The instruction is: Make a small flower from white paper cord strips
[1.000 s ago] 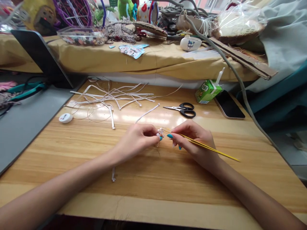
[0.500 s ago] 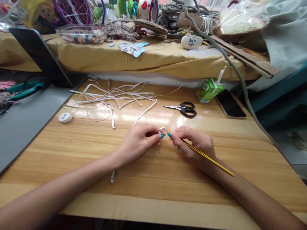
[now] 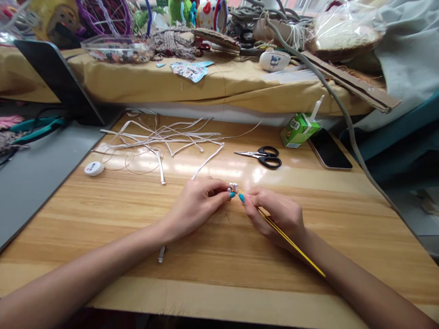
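While our left hand (image 3: 197,203) pinches the small pale woven knot (image 3: 233,187) just above the wooden table (image 3: 212,256) to steady it, our right hand (image 3: 277,212) pinches the thin yellow strip (image 3: 291,242) by its tip, feeding it in.

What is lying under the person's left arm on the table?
A pale flat strip pokes out from beneath the left forearm onto the wooden table, and another stretch shows beyond the left hand. The arm covers what lies between, so whether they join cannot be seen.
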`<act>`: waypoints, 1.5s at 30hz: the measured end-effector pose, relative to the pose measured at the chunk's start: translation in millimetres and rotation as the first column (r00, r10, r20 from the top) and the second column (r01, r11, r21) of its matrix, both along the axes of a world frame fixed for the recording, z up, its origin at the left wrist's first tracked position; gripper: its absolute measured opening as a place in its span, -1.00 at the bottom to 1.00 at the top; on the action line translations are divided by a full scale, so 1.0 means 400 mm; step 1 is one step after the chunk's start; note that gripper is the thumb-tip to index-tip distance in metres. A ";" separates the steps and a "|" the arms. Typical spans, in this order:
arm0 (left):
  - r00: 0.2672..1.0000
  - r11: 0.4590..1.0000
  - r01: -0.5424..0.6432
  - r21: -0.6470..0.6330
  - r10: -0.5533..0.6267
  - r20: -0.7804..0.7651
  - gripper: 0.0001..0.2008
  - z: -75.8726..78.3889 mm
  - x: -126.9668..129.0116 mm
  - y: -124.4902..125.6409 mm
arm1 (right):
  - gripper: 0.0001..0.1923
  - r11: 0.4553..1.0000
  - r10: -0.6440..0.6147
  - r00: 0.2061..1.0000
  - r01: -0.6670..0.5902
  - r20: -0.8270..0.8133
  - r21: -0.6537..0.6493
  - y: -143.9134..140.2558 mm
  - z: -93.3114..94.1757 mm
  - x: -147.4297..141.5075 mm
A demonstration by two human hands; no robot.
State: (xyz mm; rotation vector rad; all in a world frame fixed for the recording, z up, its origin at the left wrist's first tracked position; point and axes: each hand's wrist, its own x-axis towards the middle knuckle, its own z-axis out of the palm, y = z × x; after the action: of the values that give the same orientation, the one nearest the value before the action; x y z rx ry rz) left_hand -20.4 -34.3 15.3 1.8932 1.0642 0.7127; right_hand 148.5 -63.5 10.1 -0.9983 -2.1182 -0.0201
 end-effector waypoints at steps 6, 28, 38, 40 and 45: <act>0.999 0.998 0.006 -0.064 -0.004 0.032 -0.84 -0.002 0.000 0.003 | -0.79 0.970 -0.055 0.977 0.004 -0.206 -0.245 -0.005 0.003 -0.009; 0.998 0.995 0.016 -0.100 -0.010 0.055 -0.69 -0.009 -0.006 0.031 | -0.76 0.586 -0.283 0.859 -0.197 -0.426 -0.786 0.023 0.022 0.000; 0.985 0.981 0.156 -0.113 -0.146 0.096 -0.81 -0.005 -0.002 0.032 | -0.73 0.517 -0.301 0.840 -0.255 -0.452 -0.817 0.025 0.024 -0.003; 0.989 0.987 0.142 -0.080 -0.138 0.057 -0.84 -0.004 -0.002 0.033 | -0.75 0.513 -0.296 0.836 -0.267 -0.461 -0.815 0.025 0.024 -0.004; 0.993 0.992 0.115 -0.057 -0.113 0.039 -0.91 -0.005 -0.006 0.042 | -0.79 0.510 -0.311 0.815 -0.291 -0.489 -0.809 0.031 0.022 0.000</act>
State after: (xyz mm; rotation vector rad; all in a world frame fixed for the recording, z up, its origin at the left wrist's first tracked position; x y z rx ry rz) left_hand -22.7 -17.6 13.2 1.8676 0.9365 0.6411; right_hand 148.4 -51.3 19.1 -1.3298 -1.4355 1.3379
